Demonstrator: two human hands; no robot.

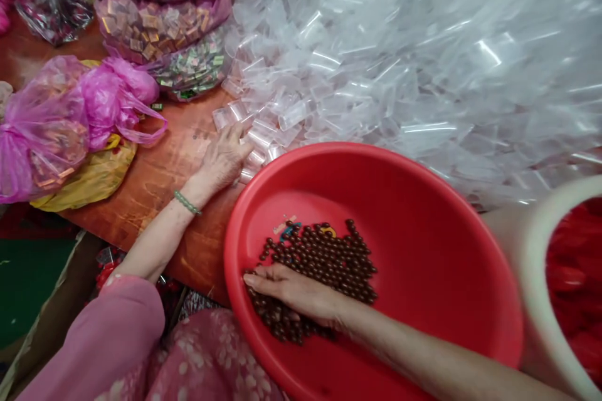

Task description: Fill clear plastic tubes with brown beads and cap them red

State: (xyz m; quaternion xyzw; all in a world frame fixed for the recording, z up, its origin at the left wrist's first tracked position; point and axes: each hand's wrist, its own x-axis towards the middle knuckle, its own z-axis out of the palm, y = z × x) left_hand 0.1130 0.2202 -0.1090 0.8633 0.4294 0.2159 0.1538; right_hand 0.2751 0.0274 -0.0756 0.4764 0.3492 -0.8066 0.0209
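Note:
My left hand point(223, 153), with a green bead bracelet point(187, 202) on its wrist, lies on the tabletop at the near edge of a heap of clear plastic containers point(324, 91). Its fingers are spread and touch the closest pieces, none gripped. Inside a large red basin point(451, 269), my right hand point(298, 291) reaches low among many small, shiny dark-brown balls point(336, 260). Its visible fingers are stretched out at the basin's left side; the rest are hidden behind the hand and among the balls. I cannot see any ball held in it.
Pink bags point(160, 19) of small coloured pieces stand at the back left. Nearer are another pink bag point(47, 131) and a yellow bag point(96, 172) on the brown table point(197, 250). A white-rimmed tub point(533, 263) of red items adjoins the basin's right. An open cardboard box point(56, 307) is below left.

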